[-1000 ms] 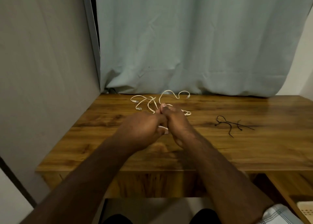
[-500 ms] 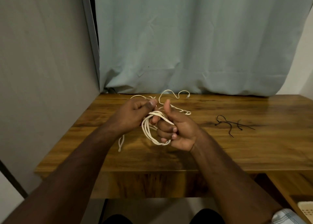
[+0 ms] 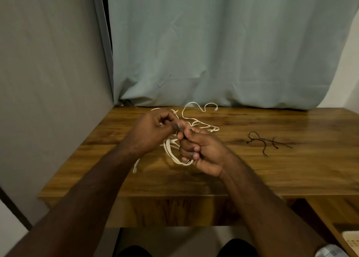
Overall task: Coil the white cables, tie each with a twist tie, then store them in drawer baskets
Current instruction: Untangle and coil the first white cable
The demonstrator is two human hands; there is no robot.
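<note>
The right hand [image 3: 204, 152] is clenched around a coil [image 3: 171, 150] of white cable, its fingers curled through the loops so that the bundle hangs from the fist just above the table [image 3: 291, 171], about midway between the front and back edges and left of centre. The left hand [image 3: 153, 130] is pinched shut on the cable's running strand just beside the right thumb, feeding it toward the coil. A free tail [image 3: 136, 166] drops from under the left wrist toward the front edge, ending in a small plug.

More loose cable [image 3: 198, 120] lies tangled along the back edge, next to the curtain [image 3: 213, 52]; whether it is the same cable or a second one I cannot tell. The black ties [image 3: 262, 141] lie well apart to the right, untouched.

The cable looks light, thin and limp, with a smooth jacket that likely slips. Its loops will probably spring open or slide out of order once the fist relaxes, so the hold belongs where all the turns cross, pinched together at one point on the ring. The plugs are the stiffer, more fragile parts and are best left free of bending. The tail should be wound in before tying. The ties look like thin wire, bendable and able to keep a twist; each is best taken near its middle and wrapped where the fist grips the coil.
</note>
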